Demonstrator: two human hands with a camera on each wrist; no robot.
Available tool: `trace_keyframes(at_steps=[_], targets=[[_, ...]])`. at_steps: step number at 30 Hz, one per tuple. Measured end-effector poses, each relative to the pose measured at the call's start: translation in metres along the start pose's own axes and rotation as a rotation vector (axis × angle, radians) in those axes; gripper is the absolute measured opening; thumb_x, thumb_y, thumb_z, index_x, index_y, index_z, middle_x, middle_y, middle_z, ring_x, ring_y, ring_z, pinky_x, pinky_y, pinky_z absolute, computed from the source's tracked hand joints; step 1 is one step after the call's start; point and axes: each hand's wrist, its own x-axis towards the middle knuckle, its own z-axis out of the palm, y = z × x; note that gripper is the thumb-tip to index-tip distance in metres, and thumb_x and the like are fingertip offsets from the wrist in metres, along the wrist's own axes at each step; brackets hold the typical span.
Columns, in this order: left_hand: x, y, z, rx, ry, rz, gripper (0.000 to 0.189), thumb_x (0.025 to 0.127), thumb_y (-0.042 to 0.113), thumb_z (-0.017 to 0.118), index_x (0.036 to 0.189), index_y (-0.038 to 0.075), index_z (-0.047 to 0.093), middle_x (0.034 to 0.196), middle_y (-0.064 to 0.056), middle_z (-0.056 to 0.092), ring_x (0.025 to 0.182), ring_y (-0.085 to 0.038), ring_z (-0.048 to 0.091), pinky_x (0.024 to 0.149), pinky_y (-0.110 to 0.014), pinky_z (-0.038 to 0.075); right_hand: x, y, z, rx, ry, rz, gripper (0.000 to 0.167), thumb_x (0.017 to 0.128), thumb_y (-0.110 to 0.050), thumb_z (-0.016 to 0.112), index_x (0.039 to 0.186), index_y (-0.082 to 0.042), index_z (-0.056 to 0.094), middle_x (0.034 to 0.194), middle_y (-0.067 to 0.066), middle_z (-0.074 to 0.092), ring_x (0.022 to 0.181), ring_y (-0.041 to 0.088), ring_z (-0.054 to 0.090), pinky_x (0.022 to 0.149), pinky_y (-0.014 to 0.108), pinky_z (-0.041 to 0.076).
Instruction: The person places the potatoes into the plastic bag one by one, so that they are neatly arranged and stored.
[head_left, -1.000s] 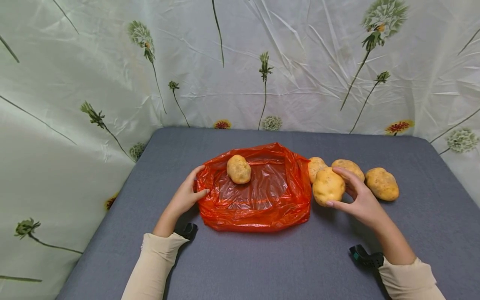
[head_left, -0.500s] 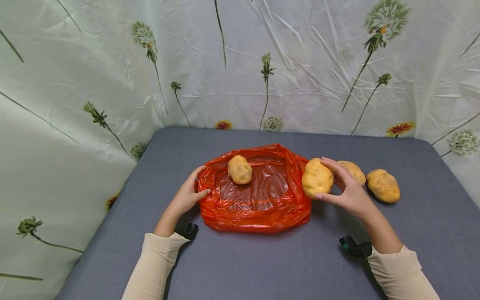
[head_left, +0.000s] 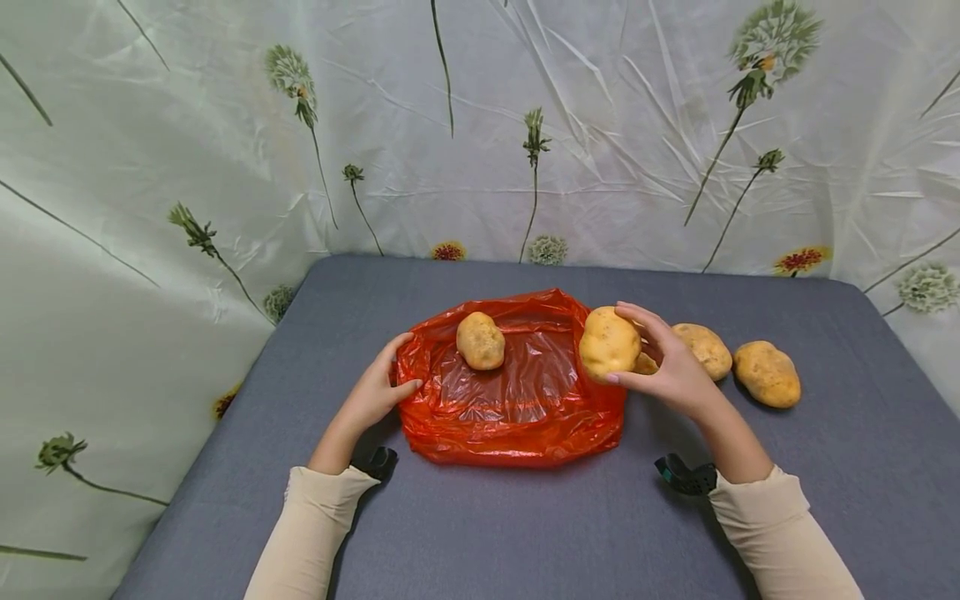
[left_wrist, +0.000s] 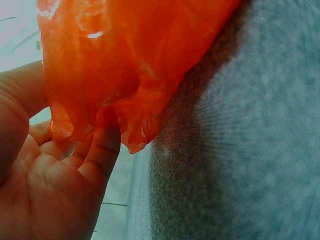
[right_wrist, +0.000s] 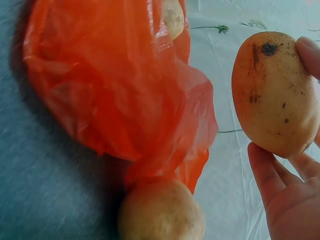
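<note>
A red plastic bag (head_left: 517, 442) lies with its mouth spread wide on the grey table, one potato (head_left: 480, 341) inside near its left rim. At the bag's left side my left hand (head_left: 367, 402) holds the edge, and in the left wrist view the fingers reach behind the thin red film (left_wrist: 115, 60). My right hand (head_left: 670, 367) grips another potato (head_left: 609, 343) between thumb and fingers, raised over the bag's right rim. Dark marks show on that held potato (right_wrist: 272, 95) in the right wrist view.
To the right of the bag, a potato (head_left: 645, 364) is mostly hidden behind my right hand. Farther right two more potatoes lie on the table, one nearer (head_left: 702, 350) and one at the outer end (head_left: 767, 373). A flowered cloth (head_left: 480, 167) hangs behind the table.
My right hand has carried its potato leftward and slightly up, from beside the bag to over its right rim. The left hand and the bag have stayed in place.
</note>
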Motion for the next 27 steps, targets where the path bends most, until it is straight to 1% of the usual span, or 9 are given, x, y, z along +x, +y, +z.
trace_keyframes(at_steps=[5,10,13,17,19,21,23,24,27], targets=[[0.0,0.0,0.0,-0.001,0.004,-0.004,0.072,0.079,-0.001,0.065,0.139,0.007,0.025,0.133,-0.02,0.035,0.114,-0.033,0.043,0.089,-0.047,0.04,0.01,-0.004,0.004,-0.003,-0.015,0.012,0.076,0.066,0.014,0.071,0.131,0.009,0.034,0.135,0.025,0.03,0.121,0.004,0.031,0.092,0.014,0.031],[0.0,0.001,0.0,-0.003,0.004,-0.007,0.072,0.079,0.0,0.065,0.139,0.008,0.025,0.133,-0.02,0.035,0.113,-0.033,0.043,0.088,-0.047,0.04,0.021,-0.008,0.008,-0.001,-0.033,0.027,0.075,0.067,0.011,0.072,0.132,0.007,0.034,0.136,0.021,0.03,0.122,0.023,0.032,0.092,0.016,0.033],[0.0,0.001,0.0,-0.002,0.0,-0.009,0.072,0.079,-0.001,0.065,0.139,0.007,0.025,0.134,-0.02,0.034,0.114,-0.033,0.043,0.088,-0.046,0.04,0.026,-0.011,0.01,-0.019,-0.044,0.037,0.075,0.068,0.009,0.072,0.132,0.007,0.034,0.136,0.021,0.031,0.121,0.032,0.033,0.093,0.022,0.034],[-0.001,0.006,0.0,0.011,0.001,-0.024,0.072,0.079,-0.002,0.064,0.139,0.005,0.024,0.134,-0.022,0.033,0.115,-0.035,0.041,0.09,-0.048,0.038,0.034,-0.013,0.015,-0.033,-0.058,0.043,0.073,0.07,0.007,0.072,0.132,0.007,0.034,0.136,0.021,0.031,0.12,0.033,0.034,0.095,0.039,0.033],[-0.003,0.014,-0.001,0.019,0.003,-0.025,0.072,0.079,-0.004,0.063,0.139,0.002,0.023,0.134,-0.024,0.032,0.115,-0.037,0.04,0.09,-0.049,0.037,0.038,-0.013,0.017,-0.021,-0.067,0.046,0.073,0.07,0.007,0.072,0.132,0.006,0.034,0.136,0.02,0.032,0.119,0.033,0.036,0.094,0.045,0.033],[-0.005,0.021,-0.001,0.03,0.003,-0.014,0.07,0.079,-0.005,0.062,0.137,-0.002,0.023,0.133,-0.027,0.032,0.114,-0.039,0.04,0.09,-0.051,0.037,0.042,-0.012,0.02,-0.01,-0.075,0.059,0.073,0.07,0.005,0.072,0.133,0.005,0.034,0.136,0.018,0.032,0.118,0.032,0.037,0.093,0.046,0.034],[-0.005,0.023,-0.001,0.028,0.003,-0.016,0.07,0.079,-0.006,0.062,0.137,-0.002,0.024,0.132,-0.027,0.033,0.114,-0.039,0.041,0.09,-0.051,0.037,0.046,-0.01,0.022,0.01,-0.086,0.068,0.074,0.071,0.005,0.072,0.134,0.004,0.033,0.137,0.018,0.032,0.117,0.033,0.039,0.092,0.045,0.035],[-0.005,0.022,-0.001,0.034,0.003,-0.014,0.07,0.079,-0.005,0.063,0.137,-0.002,0.024,0.132,-0.026,0.033,0.114,-0.038,0.041,0.09,-0.05,0.037,0.048,-0.008,0.024,0.018,-0.094,0.073,0.074,0.071,0.005,0.071,0.134,0.004,0.033,0.137,0.018,0.031,0.117,0.033,0.039,0.092,0.046,0.036],[-0.002,0.011,-0.001,0.035,0.001,-0.015,0.071,0.08,-0.002,0.064,0.138,0.003,0.024,0.132,-0.023,0.034,0.114,-0.035,0.042,0.09,-0.047,0.039,0.053,-0.005,0.028,0.034,-0.115,0.09,0.074,0.073,0.004,0.07,0.135,0.003,0.031,0.137,0.018,0.031,0.117,0.034,0.039,0.091,0.046,0.037]])
